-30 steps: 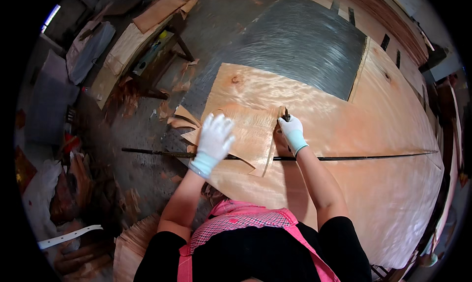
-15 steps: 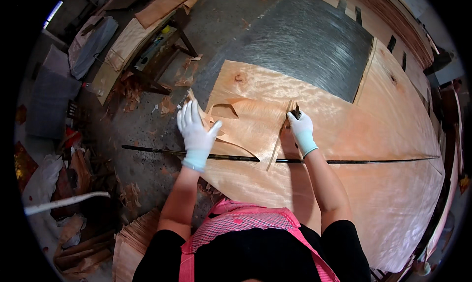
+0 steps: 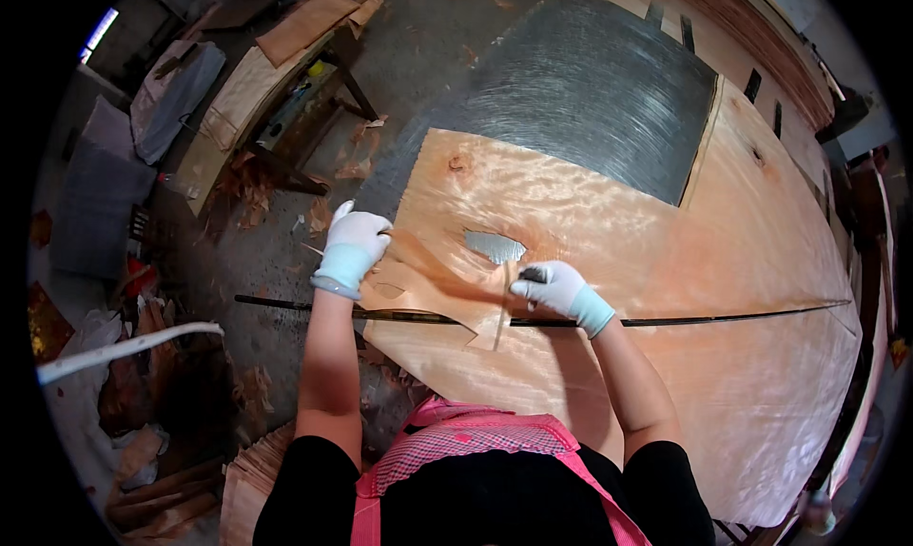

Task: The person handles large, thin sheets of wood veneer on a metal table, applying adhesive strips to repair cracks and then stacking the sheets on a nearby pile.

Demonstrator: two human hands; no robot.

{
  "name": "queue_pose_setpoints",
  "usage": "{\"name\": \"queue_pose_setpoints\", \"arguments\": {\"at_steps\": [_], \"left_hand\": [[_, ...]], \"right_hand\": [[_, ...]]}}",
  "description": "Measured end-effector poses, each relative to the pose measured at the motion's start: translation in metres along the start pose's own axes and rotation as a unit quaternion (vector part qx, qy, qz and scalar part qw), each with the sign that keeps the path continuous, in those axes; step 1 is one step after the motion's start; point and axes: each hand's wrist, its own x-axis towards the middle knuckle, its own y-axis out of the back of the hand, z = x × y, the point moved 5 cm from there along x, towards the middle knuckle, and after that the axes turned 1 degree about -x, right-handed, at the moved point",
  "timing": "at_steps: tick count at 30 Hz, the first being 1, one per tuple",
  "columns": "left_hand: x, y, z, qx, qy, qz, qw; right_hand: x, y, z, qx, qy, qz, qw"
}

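Note:
A large sheet of thin orange wood veneer (image 3: 685,251) lies on a grey metal surface (image 3: 590,89). My left hand (image 3: 352,249), in a white glove, grips the edge of a loose cut piece of veneer (image 3: 428,284) and lifts it off the sheet's left side. My right hand (image 3: 563,289), also gloved, holds a small dark cutter (image 3: 533,274) against the sheet beside that piece. Just above the cutter a small hole in the veneer (image 3: 495,246) shows the grey surface beneath. A thin dark bar (image 3: 723,318) runs across under both wrists.
A wooden bench (image 3: 257,99) with veneer offcuts stands at the upper left, with scraps (image 3: 252,180) on the floor below it. Stacked veneer sheets (image 3: 761,32) lie at the upper right. A white strap (image 3: 124,346) and a veneer pile (image 3: 249,484) are at the left.
My left hand left the sheet, swung left, and now grips and pulls the cut piece. A hole has opened in the veneer. My right hand stayed by the cut.

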Motion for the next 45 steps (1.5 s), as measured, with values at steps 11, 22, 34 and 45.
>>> {"name": "queue_pose_setpoints", "arguments": {"at_steps": [11, 22, 34, 45], "left_hand": [[-0.009, 0.007, 0.076, -0.085, -0.002, 0.301, 0.95], [0.002, -0.104, 0.087, -0.235, 0.093, 0.115, 0.961], [-0.041, -0.083, 0.074, -0.002, -0.007, 0.191, 0.982], [-0.011, -0.072, 0.068, -0.018, -0.061, 0.187, 0.98]], "right_hand": [[0.051, 0.066, 0.043, -0.034, -0.051, 0.304, 0.951], [0.052, 0.077, 0.034, -0.092, -0.1, 0.309, 0.941], [0.067, 0.102, 0.007, -0.121, -0.009, 0.391, 0.912], [0.013, 0.1, 0.015, -0.291, -0.04, 0.372, 0.881]]}}
